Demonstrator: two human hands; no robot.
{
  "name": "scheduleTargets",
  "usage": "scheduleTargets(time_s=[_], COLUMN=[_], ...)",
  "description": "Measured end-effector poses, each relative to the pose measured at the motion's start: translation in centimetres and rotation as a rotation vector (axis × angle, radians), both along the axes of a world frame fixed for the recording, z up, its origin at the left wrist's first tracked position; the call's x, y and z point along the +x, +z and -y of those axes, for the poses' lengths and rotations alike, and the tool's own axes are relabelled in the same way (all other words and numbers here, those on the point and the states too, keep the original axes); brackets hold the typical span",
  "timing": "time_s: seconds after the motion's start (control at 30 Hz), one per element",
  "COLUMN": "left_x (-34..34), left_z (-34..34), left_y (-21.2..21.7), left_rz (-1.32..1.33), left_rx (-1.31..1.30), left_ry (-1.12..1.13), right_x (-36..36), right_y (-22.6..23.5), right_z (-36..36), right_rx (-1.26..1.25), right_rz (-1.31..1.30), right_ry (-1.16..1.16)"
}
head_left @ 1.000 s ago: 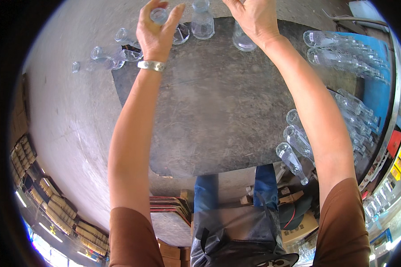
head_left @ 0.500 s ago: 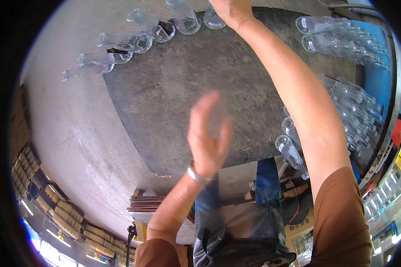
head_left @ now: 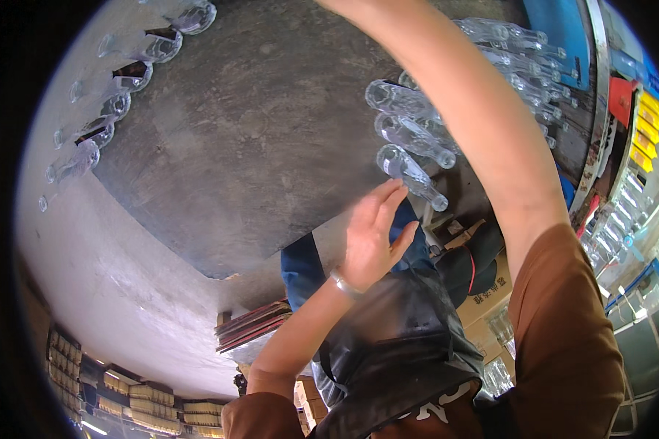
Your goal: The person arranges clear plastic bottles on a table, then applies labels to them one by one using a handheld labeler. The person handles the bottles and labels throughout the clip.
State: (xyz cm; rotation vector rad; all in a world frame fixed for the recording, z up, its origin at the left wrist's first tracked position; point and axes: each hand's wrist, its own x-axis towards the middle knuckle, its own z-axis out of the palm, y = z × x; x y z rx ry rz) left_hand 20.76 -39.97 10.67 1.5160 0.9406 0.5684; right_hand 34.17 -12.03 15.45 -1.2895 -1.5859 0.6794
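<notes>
My left hand (head_left: 373, 234), with a pale band at the wrist, is at the near edge of the dark table mat (head_left: 241, 132). Its fingers are stretched out and hold nothing. The fingertips lie against or just beside the nearest clear glass bottle (head_left: 414, 177); I cannot tell whether they touch it. More clear bottles, such as this one (head_left: 411, 137), stand behind it in a group, partly covered by my right forearm (head_left: 468, 95). That arm reaches across to the far edge, and my right hand is beyond the picture.
A curved row of clear bottles (head_left: 99, 132), some with dark patches, lines the left of the mat. Blue sheeting (head_left: 564, 44) and a metal rail (head_left: 599, 95) border the right side. Yellow bins (head_left: 646, 132) sit beyond. Stacked dark boards (head_left: 252, 329) lie at the near left.
The view has shifted, so the left-hand row sits farther left. My left hand has moved from over the mat toward the nearest bottle on the right. My right hand has gone out of view.
</notes>
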Motion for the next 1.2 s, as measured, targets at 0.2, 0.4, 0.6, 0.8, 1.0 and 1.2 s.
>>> scheduleTargets(time_s=[0.2, 0.4, 0.6, 0.8, 1.0, 1.2], left_x=[6.0, 9.0, 9.3, 11.8, 6.9, 0.4], left_z=[3.6, 6.0, 2.8, -0.9, -0.8, -6.5], left_y=[-2.3, -5.9, -1.0, -2.4, -0.8, 4.5], left_rz=[0.028, 0.084, -0.055, -0.364, -0.355, -0.471], left_rx=[0.115, 0.171, 0.244, 0.265, 0.223, 0.340], left_ry=[-0.217, -0.164, 0.141, 0.020, 0.081, 0.362], right_x=[10.2, 14.3, 14.5, 14.3, 11.7, 9.0], right_y=[5.6, 1.5, -7.2, -9.2, -4.7, -7.3], right_z=[20.0, 32.0, 34.7, 32.5, 28.6, 25.0], right_rx=[-0.184, -0.290, -0.356, -0.297, -0.384, -0.496], right_rz=[0.237, 0.398, 0.179, 0.100, 0.032, 0.191], right_ry=[-0.437, -0.561, -0.500, -0.616, -0.331, -0.246])
